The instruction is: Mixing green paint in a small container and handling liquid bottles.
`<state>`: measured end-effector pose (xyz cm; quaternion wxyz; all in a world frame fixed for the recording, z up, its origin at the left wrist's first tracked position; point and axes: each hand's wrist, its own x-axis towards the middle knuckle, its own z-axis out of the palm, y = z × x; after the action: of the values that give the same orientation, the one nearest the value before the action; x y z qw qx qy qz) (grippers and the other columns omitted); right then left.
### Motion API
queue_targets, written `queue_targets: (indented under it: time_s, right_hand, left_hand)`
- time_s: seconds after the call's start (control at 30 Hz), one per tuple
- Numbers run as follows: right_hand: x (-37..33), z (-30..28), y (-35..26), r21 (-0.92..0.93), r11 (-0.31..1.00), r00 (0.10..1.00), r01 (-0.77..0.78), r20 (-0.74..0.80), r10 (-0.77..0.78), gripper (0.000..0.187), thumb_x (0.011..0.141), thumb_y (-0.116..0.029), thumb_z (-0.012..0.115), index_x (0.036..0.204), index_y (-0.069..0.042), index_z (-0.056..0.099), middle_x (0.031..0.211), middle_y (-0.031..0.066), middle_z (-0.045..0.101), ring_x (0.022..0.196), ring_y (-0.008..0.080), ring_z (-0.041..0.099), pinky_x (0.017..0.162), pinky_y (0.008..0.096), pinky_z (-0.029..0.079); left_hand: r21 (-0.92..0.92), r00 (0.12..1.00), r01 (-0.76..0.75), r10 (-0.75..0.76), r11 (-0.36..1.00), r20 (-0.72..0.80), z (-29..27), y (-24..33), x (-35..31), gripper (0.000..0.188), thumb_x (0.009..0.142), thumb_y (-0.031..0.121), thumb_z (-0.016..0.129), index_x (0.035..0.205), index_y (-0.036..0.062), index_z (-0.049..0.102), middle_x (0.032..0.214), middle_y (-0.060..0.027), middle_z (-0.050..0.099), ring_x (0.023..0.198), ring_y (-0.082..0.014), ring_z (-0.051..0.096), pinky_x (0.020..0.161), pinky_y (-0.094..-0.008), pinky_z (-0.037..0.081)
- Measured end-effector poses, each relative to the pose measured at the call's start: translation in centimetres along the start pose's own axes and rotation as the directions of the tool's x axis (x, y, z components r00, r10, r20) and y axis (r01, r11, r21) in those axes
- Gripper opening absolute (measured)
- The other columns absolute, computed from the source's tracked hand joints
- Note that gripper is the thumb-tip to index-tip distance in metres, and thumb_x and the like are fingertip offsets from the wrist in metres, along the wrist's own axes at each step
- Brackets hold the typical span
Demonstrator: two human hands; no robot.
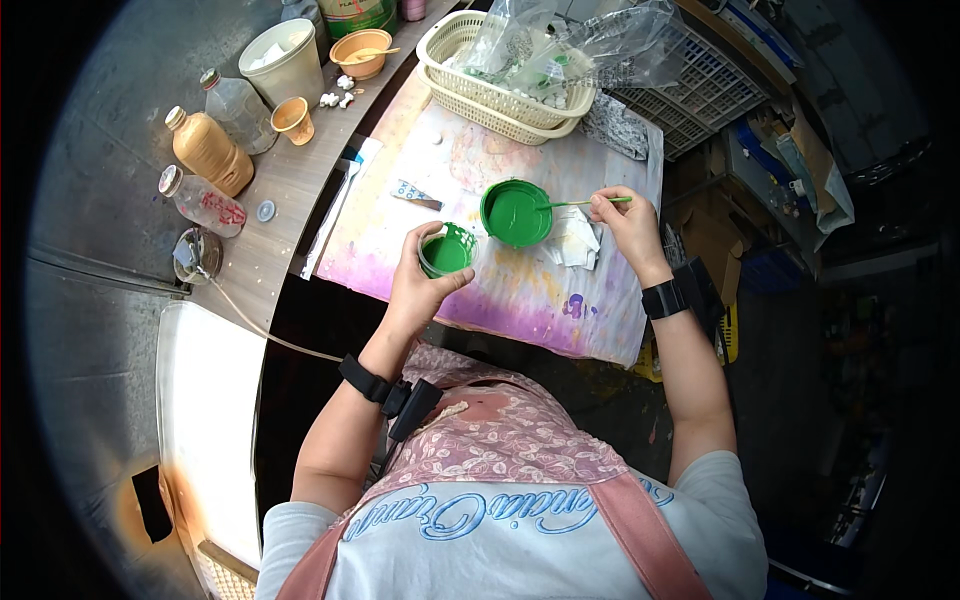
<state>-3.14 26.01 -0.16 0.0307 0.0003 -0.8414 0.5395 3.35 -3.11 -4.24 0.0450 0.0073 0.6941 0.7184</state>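
Note:
My left hand (420, 284) is wrapped round a small clear plastic cup (447, 252) with green paint inside and smeared on its wall. Just beyond it to the right stands a round tub of green paint (516, 217). Between the fingertips of my right hand (632, 225) is pinched a thin green stick (578, 204), whose far end dips into the tub's paint; whether that end has bristles cannot be seen. Crumpled white tissue (574, 240) lies right of the tub, near my right hand. A small blue-and-white patterned packet (415, 194) lies to the left of the tub.
The paint-stained sheet (480, 285) covers the table. At its far end sits a cream basket (500, 118) with clear plastic bags. On the left shelf stand bottles (212, 155), a white bucket (285, 65) and orange bowls (362, 55). Plastic crates (670, 85) stand at the far right.

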Motion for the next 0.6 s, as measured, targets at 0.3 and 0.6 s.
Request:
queue_targets:
  time_s: [0.3,0.6]
  right_hand:
    - [0.7,0.8,-0.8,-0.176,0.978,0.987,0.115,-0.091,-0.132,0.012,0.084,-0.01,0.059,0.089,0.001,0.06,0.069,0.0086,0.064,0.062,0.0128,0.062,0.057,0.0255,0.048]
    - [1.6,1.4,-1.2,-0.235,0.953,0.977,0.194,-0.047,-0.21,0.012,0.083,-0.011,0.06,0.089,0.0,0.063,0.066,0.01,0.063,0.058,0.0142,0.059,0.054,0.0269,0.045]
  left_hand:
    - [0.023,1.0,0.004,-0.003,1.0,-0.013,0.0,-0.1,0.0,0.069,0.065,0.003,0.077,0.124,0.0045,0.04,0.117,-0.0095,0.048,0.107,-0.0174,0.048,0.09,-0.0285,0.043]
    - [0.023,1.0,0.01,-0.01,1.0,-0.021,-0.1,-0.1,0.0,0.069,0.066,0.004,0.077,0.124,0.0043,0.04,0.119,-0.0101,0.048,0.108,-0.0179,0.048,0.091,-0.0287,0.042]
